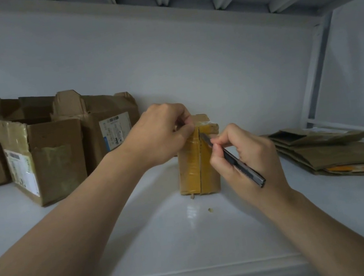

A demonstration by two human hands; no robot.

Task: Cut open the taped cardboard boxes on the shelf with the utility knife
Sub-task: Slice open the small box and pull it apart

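The small taped box (pixel 196 159) stands upright at shelf centre, its seam running 12-to-6 o'clock, the left hand (pixel 164 133) pinching its top edge while the right hand (pixel 245 155), at 3 o'clock, grips the utility knife (pixel 235 159), blade at the seam's top.
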